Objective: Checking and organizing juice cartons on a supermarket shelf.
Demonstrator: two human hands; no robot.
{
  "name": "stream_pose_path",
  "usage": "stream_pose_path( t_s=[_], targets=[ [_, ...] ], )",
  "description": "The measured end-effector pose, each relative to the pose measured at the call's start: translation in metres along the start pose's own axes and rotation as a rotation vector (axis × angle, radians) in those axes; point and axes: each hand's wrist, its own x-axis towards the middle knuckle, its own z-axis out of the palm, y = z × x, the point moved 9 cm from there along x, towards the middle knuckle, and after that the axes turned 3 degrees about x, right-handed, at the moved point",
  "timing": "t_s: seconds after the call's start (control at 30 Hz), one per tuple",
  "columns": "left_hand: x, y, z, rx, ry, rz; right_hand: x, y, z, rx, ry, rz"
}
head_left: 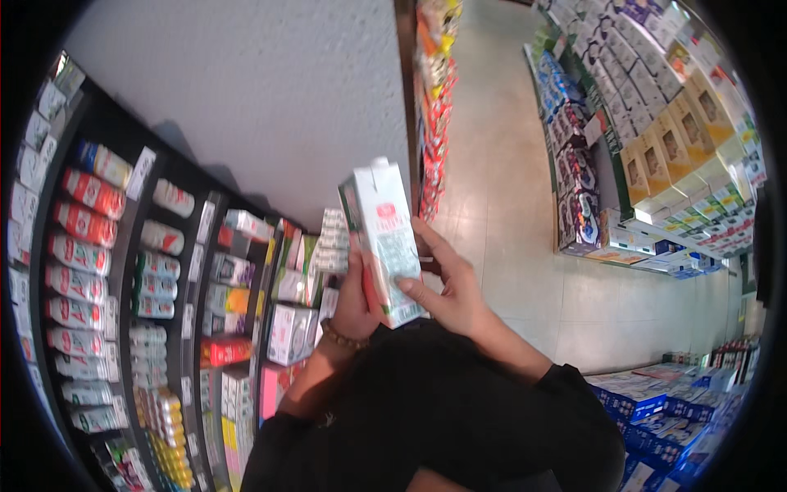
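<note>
A tall white carton [385, 221] with a cap on top, red print and a green side panel is held up in front of my body, tilted slightly to the left. My left hand [356, 291], with a beaded bracelet [344, 335] at its wrist, grips the carton's lower left side; its fingers are mostly hidden behind the carton. My right hand [447, 283] closes on the right side, its thumb pressed on the front face and its fingers along the edge.
Shelves with red and white bottles [84, 234], cans and boxes stand at my left beside a grey wall [270, 90]. Hanging red packets [434, 123] line the wall's edge. A tiled floor [492, 164] separates them from stacked boxes [664, 152] at right. Blue cartons [656, 410] lie at lower right.
</note>
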Motion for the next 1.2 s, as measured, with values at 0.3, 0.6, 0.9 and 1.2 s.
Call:
stream_pose_path(
  t_s=[0.3,0.6,0.9,1.2],
  targets=[
    [0.000,0.034,0.004,-0.031,-0.019,0.102,0.005,-0.058,0.027,-0.168,-0.189,-0.390],
    [0.002,0.027,-0.001,-0.107,-0.053,0.061,0.000,-0.055,0.023,-0.105,-0.141,-0.419],
    [0.006,0.023,-0.003,-0.135,-0.056,0.029,0.001,-0.054,0.019,-0.080,-0.133,-0.433],
    [0.004,0.026,-0.002,-0.080,-0.005,0.043,0.004,-0.046,0.019,-0.037,-0.140,-0.431]
  ],
)
